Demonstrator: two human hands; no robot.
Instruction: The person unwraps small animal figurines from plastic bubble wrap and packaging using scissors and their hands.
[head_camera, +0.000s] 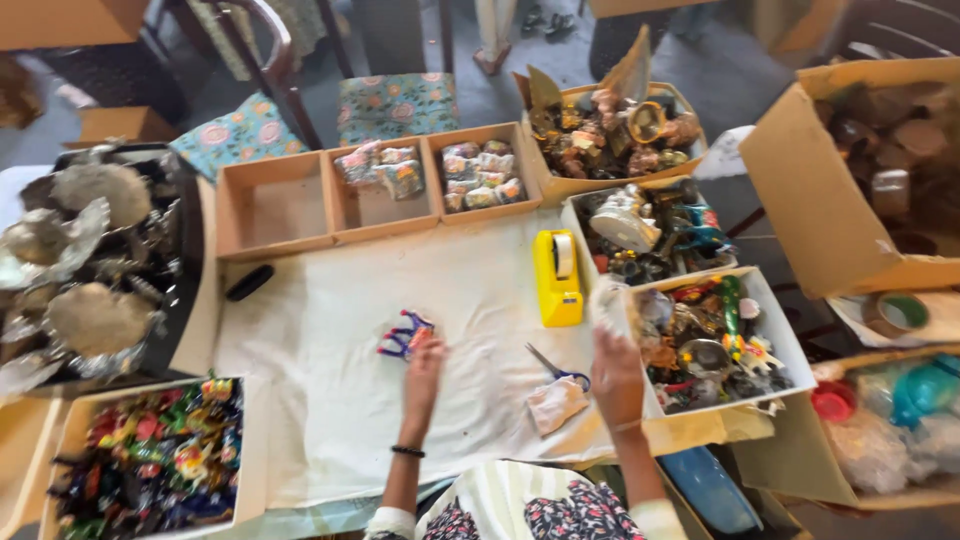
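Note:
My left hand (424, 368) rests on the white cloth (330, 400), fingertips touching a small blue, red and purple toy figure (404, 334). My right hand (614, 372) is raised at the near corner of a white box of mixed small toys (790, 345), holding something pale and blurred (604, 300) at its fingertips; what it is I cannot tell. Blue-handled scissors (558, 368) and a small beige pouch (555, 405) lie on the cloth between my hands.
A yellow tape dispenser (557, 278) stands on the cloth. A three-part cardboard tray (275, 245) holds wrapped packets at the back. Boxes of trinkets (610, 130) sit right, a box of colourful toys (150, 460) near left, foil pieces (90, 320) far left.

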